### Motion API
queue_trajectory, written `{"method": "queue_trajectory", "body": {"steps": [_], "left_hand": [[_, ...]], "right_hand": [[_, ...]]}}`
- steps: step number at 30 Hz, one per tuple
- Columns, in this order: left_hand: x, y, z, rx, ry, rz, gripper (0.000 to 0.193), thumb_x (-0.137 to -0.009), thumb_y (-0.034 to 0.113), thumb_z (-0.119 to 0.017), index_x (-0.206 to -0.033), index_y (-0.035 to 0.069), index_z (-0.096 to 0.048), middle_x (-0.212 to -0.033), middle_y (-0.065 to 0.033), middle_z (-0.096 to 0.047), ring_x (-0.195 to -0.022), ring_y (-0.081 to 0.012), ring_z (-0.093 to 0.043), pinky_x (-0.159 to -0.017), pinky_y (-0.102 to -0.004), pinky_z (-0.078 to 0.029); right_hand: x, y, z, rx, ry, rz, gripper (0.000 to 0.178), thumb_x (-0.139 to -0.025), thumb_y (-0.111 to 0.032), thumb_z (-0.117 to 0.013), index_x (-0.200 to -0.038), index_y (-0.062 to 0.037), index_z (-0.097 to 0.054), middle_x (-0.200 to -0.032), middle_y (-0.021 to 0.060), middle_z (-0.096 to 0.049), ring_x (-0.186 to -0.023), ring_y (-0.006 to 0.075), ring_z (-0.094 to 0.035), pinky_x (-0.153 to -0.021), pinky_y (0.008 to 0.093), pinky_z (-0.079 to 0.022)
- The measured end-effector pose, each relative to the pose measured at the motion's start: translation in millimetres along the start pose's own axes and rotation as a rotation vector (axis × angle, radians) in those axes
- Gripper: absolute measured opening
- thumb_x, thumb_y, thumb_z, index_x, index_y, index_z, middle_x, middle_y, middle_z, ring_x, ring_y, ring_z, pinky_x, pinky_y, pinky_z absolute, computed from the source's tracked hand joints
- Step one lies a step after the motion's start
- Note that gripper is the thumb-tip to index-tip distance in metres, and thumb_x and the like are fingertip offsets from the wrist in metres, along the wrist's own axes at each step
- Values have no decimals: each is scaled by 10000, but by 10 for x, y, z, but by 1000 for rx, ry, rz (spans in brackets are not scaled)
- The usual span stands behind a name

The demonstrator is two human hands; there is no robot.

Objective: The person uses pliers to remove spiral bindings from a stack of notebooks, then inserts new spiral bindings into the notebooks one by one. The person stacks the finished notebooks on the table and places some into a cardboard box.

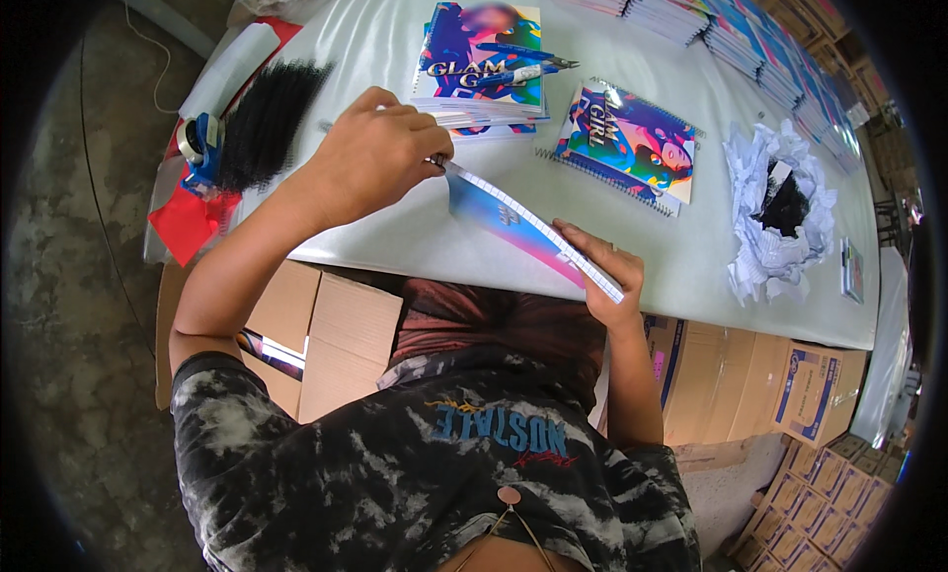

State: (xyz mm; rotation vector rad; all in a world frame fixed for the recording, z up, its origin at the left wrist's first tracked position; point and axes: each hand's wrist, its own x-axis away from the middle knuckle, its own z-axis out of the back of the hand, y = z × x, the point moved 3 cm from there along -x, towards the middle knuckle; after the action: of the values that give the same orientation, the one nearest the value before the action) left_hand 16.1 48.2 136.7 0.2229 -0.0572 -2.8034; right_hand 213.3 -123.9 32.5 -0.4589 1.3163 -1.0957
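A book-like stack of pages with a blue and pink cover (513,228) is tilted up at the table's near edge, its white page edge facing up. My right hand (610,274) grips its lower right end, thumb and fingers on either side. At its upper left end my left hand (387,159) is closed in a pinch, with a small dark bit at the fingertips too small to make out. Just beyond lies a pile of colourful notebooks (484,74), with blue-handled cutters (528,54) and a blue-and-white pen-like tool (509,76) on top. Spiral-bound notebooks (632,143) lie to the right.
Black plastic coils (272,118) lie in a bunch at left, beside a blue tape dispenser (200,152) and red sheet (188,231). Crumpled white paper (750,246) holds black scraps at right. Bound notebooks (681,19) line the far right. Cardboard boxes (726,380) stand under the table.
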Motion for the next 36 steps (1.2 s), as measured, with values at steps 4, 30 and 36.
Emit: {"method": "queue_trajectory", "body": {"steps": [4,30,36], "left_hand": [[-23,59,49,-88,76,26,209,-710,162,-712,-868,92,-595,-863,-25,-612,-881,-196,-576,-855,-334,-393],[25,-149,46,380,-162,16,227,-740,202,-705,-865,26,-635,-839,-88,-622,-748,-255,-588,-733,-343,-432],[15,34,105,182,73,107,119,-751,146,-684,-809,58,-627,-786,-59,-595,-791,-231,-576,-737,-341,-424]], "right_hand": [[-7,-26,-31,9,-6,21,287,-798,0,-596,-1081,36,-618,-1064,201,-633,-1003,290,-625,-869,312,-484],[44,-12,-64,-34,-33,-52,304,-789,71,-540,-1083,41,-615,-1080,182,-633,-991,266,-632,-858,307,-490],[28,-17,-70,-21,-27,-11,302,-791,55,-554,-1087,42,-612,-1077,180,-634,-993,272,-630,-864,307,-487]]}}
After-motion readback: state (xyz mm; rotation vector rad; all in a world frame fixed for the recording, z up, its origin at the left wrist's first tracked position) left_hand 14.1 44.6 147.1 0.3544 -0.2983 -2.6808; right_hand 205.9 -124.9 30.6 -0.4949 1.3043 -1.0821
